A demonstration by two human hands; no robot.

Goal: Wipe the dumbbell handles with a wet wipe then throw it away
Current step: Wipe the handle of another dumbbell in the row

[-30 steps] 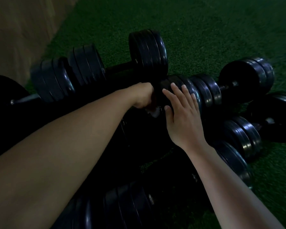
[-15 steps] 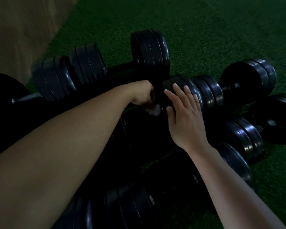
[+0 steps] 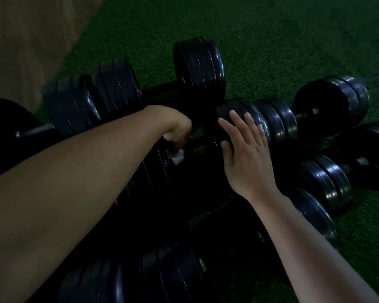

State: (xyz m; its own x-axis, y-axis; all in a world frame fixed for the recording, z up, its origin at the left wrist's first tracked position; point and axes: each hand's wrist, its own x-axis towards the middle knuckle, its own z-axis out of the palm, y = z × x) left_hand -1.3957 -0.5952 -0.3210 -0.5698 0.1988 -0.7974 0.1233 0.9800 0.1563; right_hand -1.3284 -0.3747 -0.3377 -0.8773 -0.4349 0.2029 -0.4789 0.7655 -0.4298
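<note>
On green turf by tan wall, left hand seemingly gripping wipe, right hand flat on dumbbell.

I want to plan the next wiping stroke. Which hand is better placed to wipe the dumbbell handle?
Left. The left hand grips the wet wipe, low beside the weight plates. The right hand lies flat on those plates, fingers straight, holding nothing.
</note>
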